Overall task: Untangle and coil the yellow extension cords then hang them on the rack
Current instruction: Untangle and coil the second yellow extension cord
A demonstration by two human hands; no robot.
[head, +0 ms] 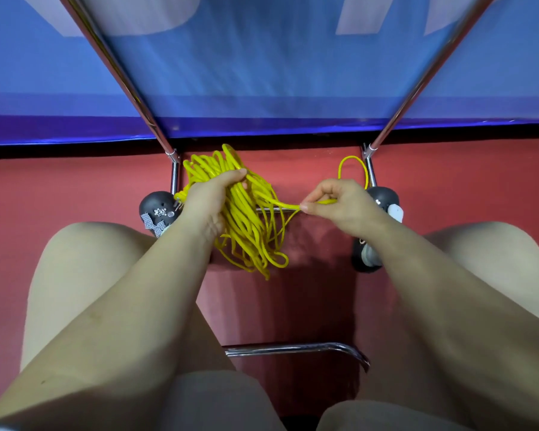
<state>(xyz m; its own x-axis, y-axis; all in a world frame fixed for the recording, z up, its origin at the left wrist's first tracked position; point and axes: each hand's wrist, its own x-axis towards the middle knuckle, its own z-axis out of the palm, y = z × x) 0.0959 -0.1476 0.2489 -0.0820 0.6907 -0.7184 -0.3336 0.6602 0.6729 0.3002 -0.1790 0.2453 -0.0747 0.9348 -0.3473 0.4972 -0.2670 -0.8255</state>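
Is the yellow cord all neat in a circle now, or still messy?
Still messy. The yellow cord hangs in uneven, crossing loops from the left hand, while the right hand pinches one strand pulled sideways.

Both bare forearms reached forward between the knees. The left hand (209, 197) gripped a bundle, fingers (234, 175) curled over its top. The right hand (339, 200) pinched one strand.

I see a red, smooth floor (75, 188) under everything. On it stand the two shiny chrome metal legs of the rack (175, 172), one to the left and one to the right, and a bent chrome metal bar (293, 348) lower in the view. Two black rounded shoes (157, 209) with small decorations rest on the floor, each just beside one leg.
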